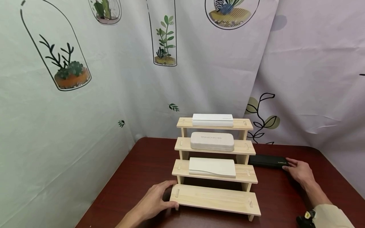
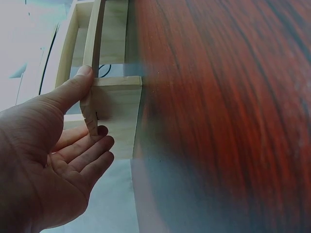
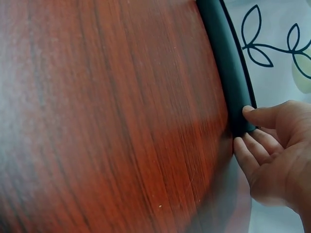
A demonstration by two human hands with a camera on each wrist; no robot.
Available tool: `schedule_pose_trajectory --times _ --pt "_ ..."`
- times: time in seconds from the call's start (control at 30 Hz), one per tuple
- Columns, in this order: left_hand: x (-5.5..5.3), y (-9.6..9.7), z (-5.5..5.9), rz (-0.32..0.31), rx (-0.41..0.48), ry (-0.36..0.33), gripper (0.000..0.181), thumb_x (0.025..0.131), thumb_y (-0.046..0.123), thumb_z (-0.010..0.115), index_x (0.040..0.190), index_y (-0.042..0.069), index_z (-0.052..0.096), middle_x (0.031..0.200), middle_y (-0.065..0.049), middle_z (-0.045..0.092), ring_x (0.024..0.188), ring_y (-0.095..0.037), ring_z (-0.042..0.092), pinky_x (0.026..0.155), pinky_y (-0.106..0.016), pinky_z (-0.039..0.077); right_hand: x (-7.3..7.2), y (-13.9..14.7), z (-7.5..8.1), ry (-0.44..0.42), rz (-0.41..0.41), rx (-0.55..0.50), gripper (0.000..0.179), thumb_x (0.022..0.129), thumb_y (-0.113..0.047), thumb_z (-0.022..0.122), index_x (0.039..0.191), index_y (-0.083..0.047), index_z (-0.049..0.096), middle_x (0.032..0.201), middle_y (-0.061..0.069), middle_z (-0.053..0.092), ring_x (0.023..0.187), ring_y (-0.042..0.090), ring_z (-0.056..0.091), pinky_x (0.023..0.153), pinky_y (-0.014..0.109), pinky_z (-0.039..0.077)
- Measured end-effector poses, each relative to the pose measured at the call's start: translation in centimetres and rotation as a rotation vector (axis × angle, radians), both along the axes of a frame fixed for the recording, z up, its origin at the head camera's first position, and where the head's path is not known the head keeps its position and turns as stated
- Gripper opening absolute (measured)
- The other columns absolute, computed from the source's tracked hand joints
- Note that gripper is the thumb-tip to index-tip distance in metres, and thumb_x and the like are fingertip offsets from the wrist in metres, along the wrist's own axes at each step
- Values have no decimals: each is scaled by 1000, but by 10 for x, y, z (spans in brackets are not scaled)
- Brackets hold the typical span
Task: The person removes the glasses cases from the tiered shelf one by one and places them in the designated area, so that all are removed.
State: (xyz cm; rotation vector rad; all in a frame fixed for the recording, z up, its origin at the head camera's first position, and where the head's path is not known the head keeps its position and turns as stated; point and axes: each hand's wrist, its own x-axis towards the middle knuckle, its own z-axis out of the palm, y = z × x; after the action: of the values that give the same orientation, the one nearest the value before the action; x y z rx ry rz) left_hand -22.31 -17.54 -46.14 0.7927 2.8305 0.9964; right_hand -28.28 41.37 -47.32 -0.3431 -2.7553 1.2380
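A four-step wooden display stand (image 1: 215, 199) is on the dark red-brown table. My left hand (image 1: 154, 201) grips the left end of its lowest step; in the left wrist view the thumb lies along the step's front edge and the fingers (image 2: 99, 158) curl at the corner. To the right of the stand, a flat black case (image 1: 266, 161) lies on the table, its left end partly hidden behind the stand. My right hand (image 1: 300, 171) pinches the case's right end between thumb and fingertips. In the right wrist view the case (image 3: 228, 73) lies flat along the table's far side.
On the upper steps sit a white box (image 1: 212, 121), a rounded off-white case (image 1: 212, 141) and a white flap-front case (image 1: 212, 167), one per step. The lowest step is bare. A plant-printed curtain (image 1: 214, 72) hangs behind the table (image 1: 128, 177) and along its left side.
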Motion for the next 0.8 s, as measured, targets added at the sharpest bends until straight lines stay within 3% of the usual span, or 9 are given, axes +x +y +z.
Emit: schedule_pose_trajectory --times 0.43,0.8 --pt "1 0 1 -8 11 0 77 88 51 85 146 6 60 143 -5 66 129 -26 63 100 -48 55 1 -1 -1 -2 -8 -20 67 104 -16 65 153 18 36 150 44 35 140 63 36 110 70 35" --pt "2 0 0 -5 23 -28 79 88 52 85 147 7 60 143 -5 65 130 -29 63 99 -48 55 6 1 -1 -9 42 -93 81 108 -33 62 159 17 23 155 43 29 145 62 31 113 71 30"
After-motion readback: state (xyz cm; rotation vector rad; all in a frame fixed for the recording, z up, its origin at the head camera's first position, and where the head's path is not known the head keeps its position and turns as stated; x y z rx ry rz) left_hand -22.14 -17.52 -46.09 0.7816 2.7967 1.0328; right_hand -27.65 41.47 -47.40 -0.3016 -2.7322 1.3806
